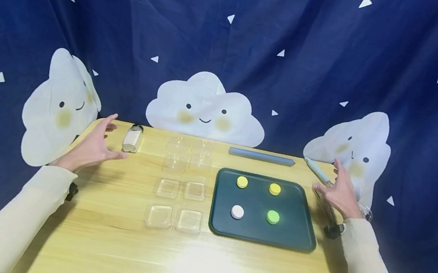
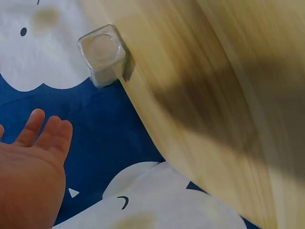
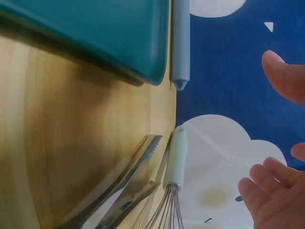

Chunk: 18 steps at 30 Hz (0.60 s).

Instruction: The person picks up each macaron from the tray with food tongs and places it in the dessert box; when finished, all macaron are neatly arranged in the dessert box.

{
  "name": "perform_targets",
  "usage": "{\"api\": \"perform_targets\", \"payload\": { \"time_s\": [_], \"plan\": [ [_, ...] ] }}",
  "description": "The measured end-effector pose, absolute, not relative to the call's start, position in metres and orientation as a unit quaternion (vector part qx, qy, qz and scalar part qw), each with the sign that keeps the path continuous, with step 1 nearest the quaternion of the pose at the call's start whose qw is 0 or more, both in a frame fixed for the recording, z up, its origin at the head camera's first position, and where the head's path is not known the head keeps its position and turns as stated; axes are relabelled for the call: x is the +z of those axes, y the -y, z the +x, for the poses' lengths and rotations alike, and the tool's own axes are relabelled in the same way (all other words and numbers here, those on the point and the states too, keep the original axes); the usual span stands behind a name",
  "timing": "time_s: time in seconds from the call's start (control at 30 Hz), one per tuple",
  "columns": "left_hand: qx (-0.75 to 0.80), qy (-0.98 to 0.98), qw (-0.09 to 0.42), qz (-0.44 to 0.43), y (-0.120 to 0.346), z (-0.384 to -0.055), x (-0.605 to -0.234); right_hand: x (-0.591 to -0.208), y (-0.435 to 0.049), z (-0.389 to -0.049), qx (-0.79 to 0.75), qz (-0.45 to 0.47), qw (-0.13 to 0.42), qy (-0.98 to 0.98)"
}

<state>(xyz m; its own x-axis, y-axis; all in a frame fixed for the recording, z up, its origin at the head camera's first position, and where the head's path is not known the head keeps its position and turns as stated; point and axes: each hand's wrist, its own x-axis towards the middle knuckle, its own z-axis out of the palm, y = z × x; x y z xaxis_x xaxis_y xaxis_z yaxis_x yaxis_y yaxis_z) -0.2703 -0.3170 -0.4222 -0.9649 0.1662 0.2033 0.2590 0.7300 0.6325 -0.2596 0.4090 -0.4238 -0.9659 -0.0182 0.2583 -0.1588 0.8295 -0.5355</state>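
My left hand [image 1: 92, 147] is raised over the left of the table, thumb and fingers spread apart, holding nothing. Just to its right stands a small square clear jar [image 1: 132, 139] with a dark lid and pale contents; its base [image 2: 101, 48] shows in the left wrist view. On the far right, my right hand [image 1: 341, 193] hovers with fingers spread, nothing in its grasp. Nearest to it are a whisk with a pale green handle [image 3: 176, 160] and metal tongs [image 3: 126, 183]. In the head view that hand partly hides both tools.
A dark green tray [image 1: 252, 231] carries two yellow discs [image 1: 242, 182], a whitish disc [image 1: 237, 212] and a green disc [image 1: 273, 217]. Several clear plastic containers [image 1: 160, 216] stand in rows left of it. Behind the tray lies a blue-grey rod [image 1: 261, 156]. A cloud-print curtain [image 1: 214, 40] borders the table.
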Motion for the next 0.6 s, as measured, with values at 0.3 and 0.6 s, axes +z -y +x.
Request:
{"api": "perform_targets", "payload": {
  "time_s": [0.3,0.6],
  "plan": [
    [-0.466,0.877,0.042,-0.109,0.308,-0.261,-0.427,-0.430,-0.413,-0.254,0.310,0.024,0.128,0.942],
    [-0.503,0.850,-0.027,-0.155,0.275,-0.253,-0.442,-0.441,-0.414,-0.247,0.236,0.019,0.111,0.965]
  ]
}}
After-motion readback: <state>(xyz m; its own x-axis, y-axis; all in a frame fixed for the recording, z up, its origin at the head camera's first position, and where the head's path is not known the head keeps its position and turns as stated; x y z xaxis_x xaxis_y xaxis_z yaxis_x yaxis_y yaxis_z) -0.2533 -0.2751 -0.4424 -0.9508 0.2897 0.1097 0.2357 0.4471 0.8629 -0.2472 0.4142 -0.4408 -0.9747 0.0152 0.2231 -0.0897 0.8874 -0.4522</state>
